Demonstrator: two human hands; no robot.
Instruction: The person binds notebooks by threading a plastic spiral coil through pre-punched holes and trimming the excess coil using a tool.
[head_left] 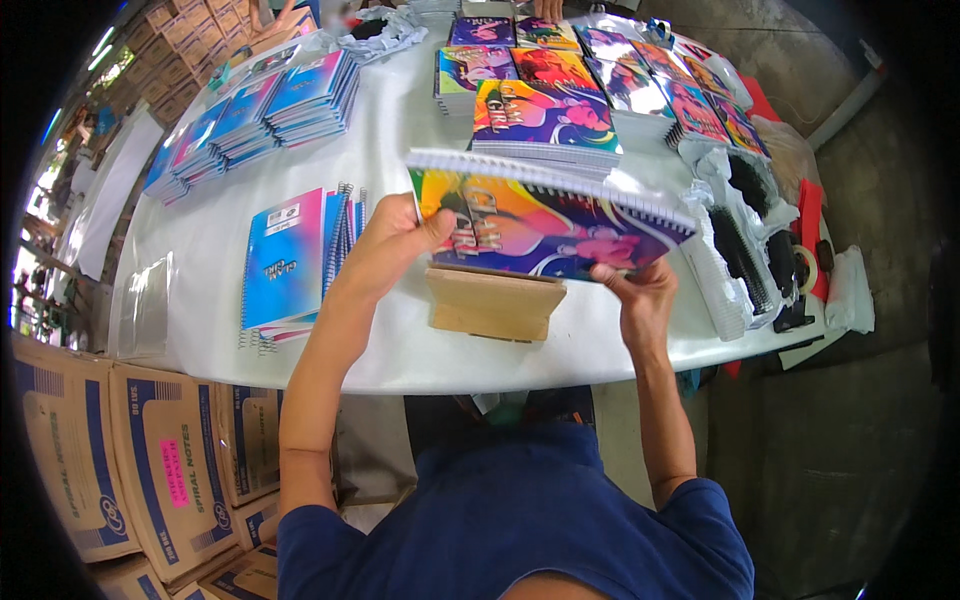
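Observation:
A spiral notebook (pixel 550 222) with a yellow, pink and purple cover hangs tilted above the table, its binding along the far edge. My left hand (pixel 400 238) grips its left end, the thumb on the cover. At the lower right corner my right hand (pixel 640 290) pinches it between thumb and fingers. Whether more than one notebook is in my hands, I cannot tell. Just below it, on the near part of the table, is a brown cardboard piece (pixel 492 305), partly hidden. Blue and pink spiral notebooks (pixel 285 260) lie in a loose pile beside my left forearm.
The white-covered table (pixel 400 135) bears stacks of colourful notebooks (pixel 545 115) beyond my hands and blue notebook stacks (pixel 310 90) at the far left. Black spiral bindings in wrapping (pixel 735 250) lie on the right. Cardboard boxes (pixel 165 450) stand lower left. Another person's hand (pixel 548 10) shows at the far edge.

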